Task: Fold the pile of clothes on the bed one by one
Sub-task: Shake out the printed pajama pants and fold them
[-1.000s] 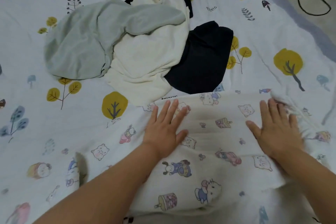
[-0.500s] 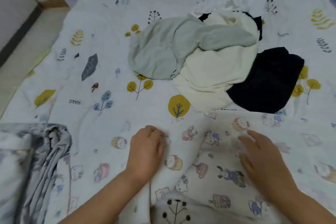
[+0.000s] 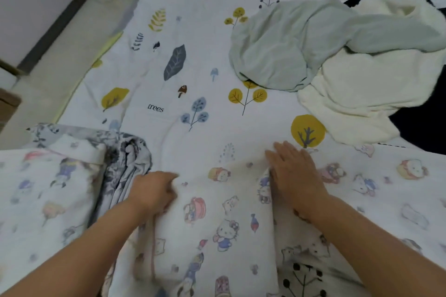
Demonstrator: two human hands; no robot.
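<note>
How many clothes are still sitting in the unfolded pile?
3 visible: the pale green garment at upper right, a cream one beneath it, a black one at the right edge. More may be hidden.

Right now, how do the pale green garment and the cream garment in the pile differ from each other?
The pale green garment lies on the left of the pile, and one long part of it is draped across the cream garment. The cream garment lies partly under it and spreads toward the person, over a dark garment. The green cloth looks smooth; the cream one looks thicker. Both are crumpled, unfolded, and untouched by either hand.
</note>
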